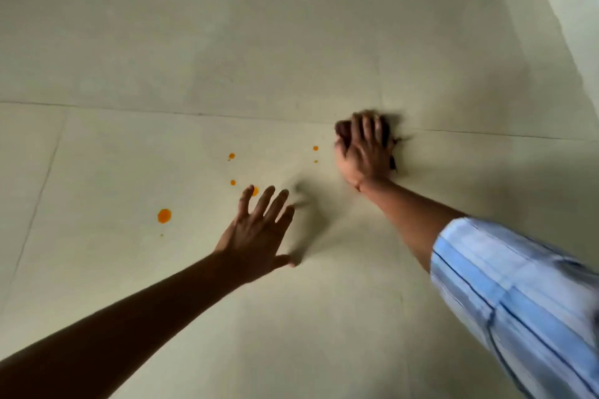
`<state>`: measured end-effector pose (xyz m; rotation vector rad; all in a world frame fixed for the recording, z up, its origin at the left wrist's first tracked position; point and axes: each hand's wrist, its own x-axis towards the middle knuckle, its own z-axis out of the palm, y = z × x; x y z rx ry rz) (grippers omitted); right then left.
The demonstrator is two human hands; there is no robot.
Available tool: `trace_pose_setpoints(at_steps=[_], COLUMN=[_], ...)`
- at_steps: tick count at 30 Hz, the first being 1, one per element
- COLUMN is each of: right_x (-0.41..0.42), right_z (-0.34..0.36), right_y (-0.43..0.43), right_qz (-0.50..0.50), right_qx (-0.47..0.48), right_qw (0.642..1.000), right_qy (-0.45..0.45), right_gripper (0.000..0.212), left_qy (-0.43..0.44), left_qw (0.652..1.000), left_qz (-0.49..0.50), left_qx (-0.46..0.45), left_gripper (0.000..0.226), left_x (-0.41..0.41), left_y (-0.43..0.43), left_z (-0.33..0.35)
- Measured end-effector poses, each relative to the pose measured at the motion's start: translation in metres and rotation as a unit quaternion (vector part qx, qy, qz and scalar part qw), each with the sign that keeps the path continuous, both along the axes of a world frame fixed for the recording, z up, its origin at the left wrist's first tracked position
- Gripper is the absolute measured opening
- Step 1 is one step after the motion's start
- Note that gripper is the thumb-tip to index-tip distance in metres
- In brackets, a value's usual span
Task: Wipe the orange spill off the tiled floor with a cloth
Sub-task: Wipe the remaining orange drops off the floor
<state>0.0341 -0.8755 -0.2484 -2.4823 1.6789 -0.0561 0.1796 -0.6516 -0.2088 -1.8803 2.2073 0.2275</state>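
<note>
Orange spill drops dot the pale tiled floor: the largest drop lies at the left, and smaller ones lie nearer the middle. My right hand presses a dark cloth onto the floor just right of the small drops; the cloth is mostly hidden under the fingers and blurred. My left hand is spread flat with its fingers apart, low over or on the tile, holding nothing. Its fingertips partly cover one drop.
Grout lines cross the floor, one running left to right past my right hand. A pale raised edge or wall base slants along the upper right. My right arm wears a light blue striped sleeve.
</note>
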Motion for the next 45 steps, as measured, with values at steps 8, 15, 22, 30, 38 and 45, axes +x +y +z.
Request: trace_pose_setpoints(at_steps=[8, 15, 22, 30, 38, 45], right_x=[-0.002, 0.165, 0.105, 0.176, 0.206, 0.107], right_z=[0.002, -0.007, -0.002, 0.002, 0.001, 0.007], right_y=[0.059, 0.124, 0.129, 0.234, 0.192, 0.230], right_qz=[0.272, 0.241, 0.335, 0.448, 0.363, 0.505], right_qx=[0.010, 0.003, -0.003, 0.040, 0.020, 0.030], right_qw=[0.962, 0.970, 0.942, 0.893, 0.931, 0.862], right_qy=[0.040, -0.038, 0.004, -0.010, 0.030, 0.021], right_gripper=[0.068, 0.060, 0.066, 0.066, 0.068, 0.068], left_qy=[-0.011, 0.031, 0.135, 0.179, 0.198, 0.181], left_qw=[0.982, 0.923, 0.831, 0.839, 0.840, 0.836], left_qz=[0.190, 0.384, 0.536, 0.498, 0.485, 0.490], left_qx=[-0.016, -0.007, 0.059, 0.131, 0.141, 0.170], left_gripper=[0.112, 0.139, 0.149, 0.160, 0.162, 0.162], left_x=[0.063, 0.103, 0.149, 0.160, 0.164, 0.161], left_y=[0.059, 0.106, 0.155, 0.165, 0.170, 0.163], left_z=[0.007, -0.003, 0.003, -0.002, 0.000, 0.009])
